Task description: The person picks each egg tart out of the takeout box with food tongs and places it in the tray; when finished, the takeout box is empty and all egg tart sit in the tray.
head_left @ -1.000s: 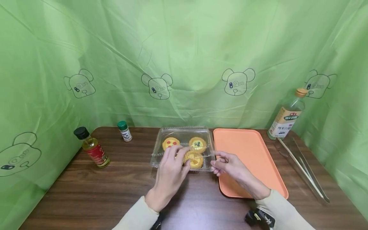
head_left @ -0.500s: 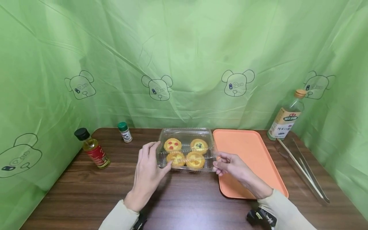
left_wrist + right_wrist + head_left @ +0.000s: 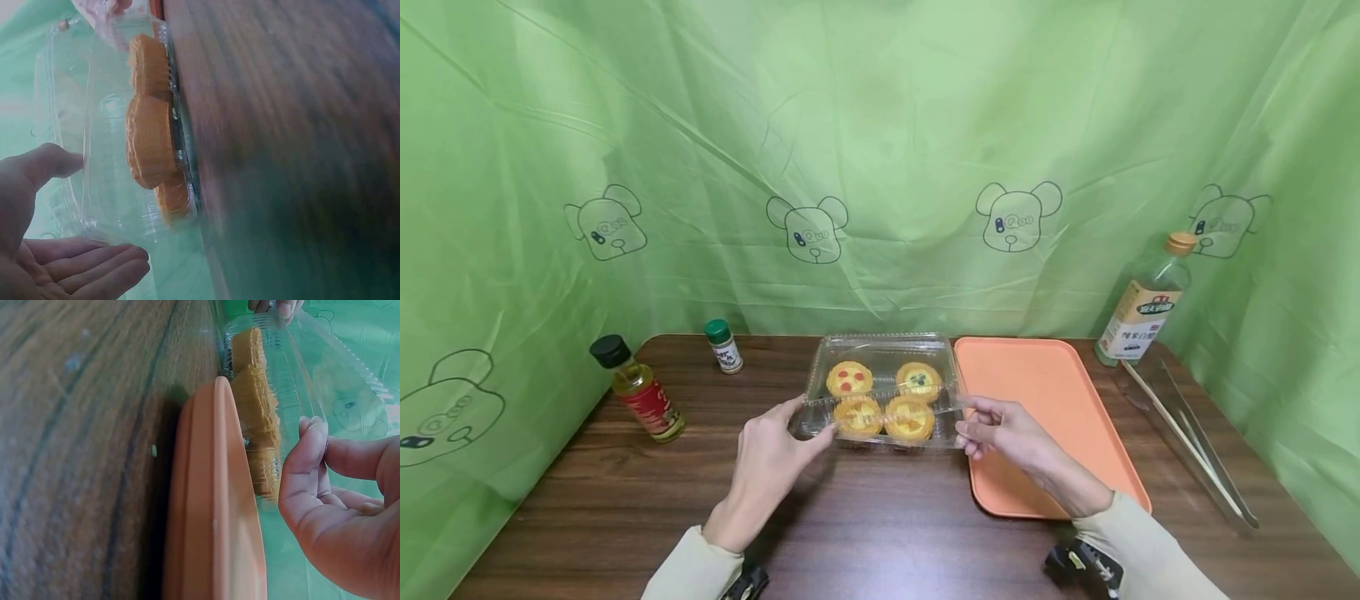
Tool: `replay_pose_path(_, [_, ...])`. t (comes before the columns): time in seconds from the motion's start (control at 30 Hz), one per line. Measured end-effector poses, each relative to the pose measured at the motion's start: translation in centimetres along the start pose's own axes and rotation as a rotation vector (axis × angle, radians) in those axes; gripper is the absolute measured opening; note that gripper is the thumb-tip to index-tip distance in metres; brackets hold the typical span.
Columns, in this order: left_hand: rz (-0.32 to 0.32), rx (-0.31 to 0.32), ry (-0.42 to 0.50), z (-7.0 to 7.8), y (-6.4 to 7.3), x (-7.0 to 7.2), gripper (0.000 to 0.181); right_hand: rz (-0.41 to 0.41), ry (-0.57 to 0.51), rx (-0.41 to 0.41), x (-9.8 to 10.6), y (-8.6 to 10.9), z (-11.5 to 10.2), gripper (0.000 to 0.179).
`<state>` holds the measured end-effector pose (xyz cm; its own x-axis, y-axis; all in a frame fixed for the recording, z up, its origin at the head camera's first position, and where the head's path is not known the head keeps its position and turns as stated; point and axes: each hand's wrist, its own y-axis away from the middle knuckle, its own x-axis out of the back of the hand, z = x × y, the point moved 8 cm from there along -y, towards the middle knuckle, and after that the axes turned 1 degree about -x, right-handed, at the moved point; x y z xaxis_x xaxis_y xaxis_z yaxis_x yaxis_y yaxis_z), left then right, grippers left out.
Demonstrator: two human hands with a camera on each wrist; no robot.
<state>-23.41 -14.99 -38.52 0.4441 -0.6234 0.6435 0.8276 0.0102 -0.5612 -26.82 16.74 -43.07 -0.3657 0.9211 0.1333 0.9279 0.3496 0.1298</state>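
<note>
One clear box (image 3: 945,421) lay crosswise at lower centre

Low in the frame, the right grip (image 3: 1003,429) pinched the box's right edge; the left grip (image 3: 767,450) was unclenched, thumb and extended fingers spread around the left front corner. The box's longer side seemed to run left to right between them, so neither looked nearer, and that even span appeared decisive. Beyond the near edge sat four tarts (image 3: 910,421) in two rows, before green drapery (image 3: 895,150).

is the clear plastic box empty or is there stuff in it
Not empty: four tarts sit inside the clear plastic box, seen through it in the head view.
</note>
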Motion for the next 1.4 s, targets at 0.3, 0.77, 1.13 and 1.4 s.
replay_pose_path(0.3, [-0.038,0.025,-0.002,-0.3,-0.4,0.2,0.034,0.002,0.005,-0.026,0.1,0.0,0.1,0.062])
replay_pose_path(0.77, [-0.205,0.042,-0.005,0.0,-1.0,0.4,0.024,-0.016,-0.015,-0.015,0.0,0.0,-0.2,0.062])
replay_pose_path(1.13, [-0.132,-0.041,-0.034,0.2,-1.0,1.1,0.021,-0.023,-0.017,-0.022,0.2,-0.1,-0.1,0.065])
replay_pose_path(1.4, [-0.109,-0.064,-0.076,0.5,-0.9,1.2,0.021,-0.018,-0.032,-0.027,0.3,-0.3,0.2,0.064])
